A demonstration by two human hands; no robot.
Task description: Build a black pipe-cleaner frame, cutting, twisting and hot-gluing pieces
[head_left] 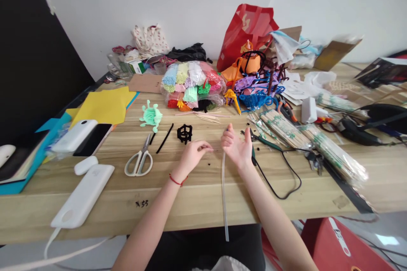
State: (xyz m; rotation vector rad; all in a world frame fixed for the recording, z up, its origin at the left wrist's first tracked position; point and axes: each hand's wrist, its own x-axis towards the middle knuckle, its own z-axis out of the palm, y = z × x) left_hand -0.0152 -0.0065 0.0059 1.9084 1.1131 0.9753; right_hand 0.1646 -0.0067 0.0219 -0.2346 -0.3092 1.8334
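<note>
Both bare forearms reach in from the bottom edge, which cuts them off, over the wooden counter (193,207); the left hand (196,153) is turned knuckles up, wrist ringed by a red cord bracelet (179,181), its thumb and fingers drawn near each other; whether it pinches anything I cannot tell. The right hand (237,147) is turned palm inward, thumb raised apart, fingers curled at the upper end of one clear rod (224,199); the fingers hide that end, so I cannot tell if they grip it; the rod's lower end juts past the counter's near edge.

Just beyond the left hand sits one black openwork piece (185,134); left of it lie two black strips (164,138), the shorter one partly hidden by one pair of white-handled scissors (139,161); beyond them is one mint-green fuzzy piece (151,116). Right of the right hand lie green-handled pliers (270,143), partly covered by that hand; the loose sticks (208,117) overlap too much to count.
</note>
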